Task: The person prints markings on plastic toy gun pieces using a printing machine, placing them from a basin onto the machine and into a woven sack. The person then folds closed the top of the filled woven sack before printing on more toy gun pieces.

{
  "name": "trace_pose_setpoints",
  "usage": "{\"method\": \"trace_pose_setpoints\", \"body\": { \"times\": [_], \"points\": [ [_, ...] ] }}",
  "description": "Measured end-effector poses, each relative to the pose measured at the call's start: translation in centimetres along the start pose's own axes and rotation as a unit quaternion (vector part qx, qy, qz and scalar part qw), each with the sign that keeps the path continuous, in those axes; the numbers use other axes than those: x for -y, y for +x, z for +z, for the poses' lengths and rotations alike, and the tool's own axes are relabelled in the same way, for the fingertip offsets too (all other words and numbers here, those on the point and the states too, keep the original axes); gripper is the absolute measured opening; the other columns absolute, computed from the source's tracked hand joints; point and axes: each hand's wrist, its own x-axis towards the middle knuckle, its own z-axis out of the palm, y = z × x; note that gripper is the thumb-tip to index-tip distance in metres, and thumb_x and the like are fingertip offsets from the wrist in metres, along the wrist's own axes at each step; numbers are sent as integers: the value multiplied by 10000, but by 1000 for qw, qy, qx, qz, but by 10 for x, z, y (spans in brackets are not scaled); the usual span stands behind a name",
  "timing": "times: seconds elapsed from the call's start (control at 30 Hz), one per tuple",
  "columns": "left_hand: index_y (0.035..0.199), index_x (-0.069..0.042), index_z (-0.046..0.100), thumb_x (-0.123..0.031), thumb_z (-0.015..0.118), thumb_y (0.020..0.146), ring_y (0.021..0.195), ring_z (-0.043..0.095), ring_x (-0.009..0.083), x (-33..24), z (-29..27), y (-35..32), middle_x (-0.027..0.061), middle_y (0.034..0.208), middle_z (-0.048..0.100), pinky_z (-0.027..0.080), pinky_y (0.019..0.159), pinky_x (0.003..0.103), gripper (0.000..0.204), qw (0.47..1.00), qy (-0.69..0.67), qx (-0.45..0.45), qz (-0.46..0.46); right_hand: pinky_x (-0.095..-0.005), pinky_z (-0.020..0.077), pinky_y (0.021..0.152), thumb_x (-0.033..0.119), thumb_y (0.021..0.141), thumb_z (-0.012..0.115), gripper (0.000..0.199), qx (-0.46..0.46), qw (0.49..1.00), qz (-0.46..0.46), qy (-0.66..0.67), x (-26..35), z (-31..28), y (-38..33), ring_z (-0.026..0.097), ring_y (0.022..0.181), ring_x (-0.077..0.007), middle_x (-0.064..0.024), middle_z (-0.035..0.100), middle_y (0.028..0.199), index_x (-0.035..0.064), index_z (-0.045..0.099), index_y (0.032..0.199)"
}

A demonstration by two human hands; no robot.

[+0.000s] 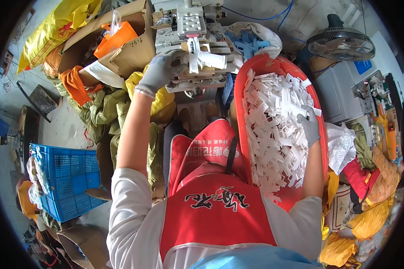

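Observation:
Straight ahead, a metal machine (pixel 191 27) carries a white pistol-shaped plastic part (pixel 206 59) on its fixture. My left hand (pixel 163 71), in a grey glove, reaches it from the left with fingers curled and fingertips at the part's left edge; exactly how they grip is partly hidden. On my right, a long red tub (pixel 245 96) is heaped with small white plastic parts (pixel 274 143). My right hand (pixel 309 126), also gloved in grey, is over the heap near the tub's right side, its fingers closed on a white plastic part (pixel 293 107).
A cardboard box (pixel 137 56) with an orange bag stands left of the machine, above heaped green sacks (pixel 101 105). A blue plastic crate (pixel 72 179) sits farther left. Behind the tub are a white sack of blue parts (pixel 249 42) and a black fan (pixel 341 44).

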Motion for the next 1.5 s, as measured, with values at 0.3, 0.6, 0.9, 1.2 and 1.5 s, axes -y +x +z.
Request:
{"method": "trace_pose_setpoints", "body": {
  "times": [0.3,0.6,0.9,1.2,1.5],
  "points": [
    [1079,-30,681,-78,767,818,956,719,221,15,0,-24,125,1046,729,545,857,310,279,977,-116,-179,15,-253,493,752,27,921,645,374,35,942,-148,298,113,136,69,585,896,-116,-62,616,1092,35,573,1288],
    [1115,-31,681,-176,723,914,887,683,129,62,-14,-189,76,1048,729,531,814,277,250,937,-57,-283,-197,-319,504,893,70,836,728,350,77,947,-311,-2,208,231,122,643,989,-221,-85,676,1103,92,703,1184],
    [1151,6,655,-95,684,946,1004,604,102,71,22,-244,33,1099,681,471,908,253,231,891,-223,-273,-286,-391,476,990,202,900,661,419,178,902,-335,-207,225,221,133,616,1139,-319,-158,633,1257,214,642,1318],
    [1170,52,650,-110,640,957,1032,621,213,91,14,-342,106,1136,680,479,941,326,268,912,-5,-218,-347,-377,499,967,384,976,594,464,93,969,-191,-125,37,124,54,650,1076,-312,-131,671,1232,140,567,1370],
    [1204,36,652,-159,617,977,1054,646,210,118,31,-400,126,1169,692,508,929,311,302,859,-63,-237,-449,-454,492,977,356,910,580,473,138,872,218,-416,-160,99,-92,607,1148,-395,-184,621,1277,160,571,1340]
  ]
}}
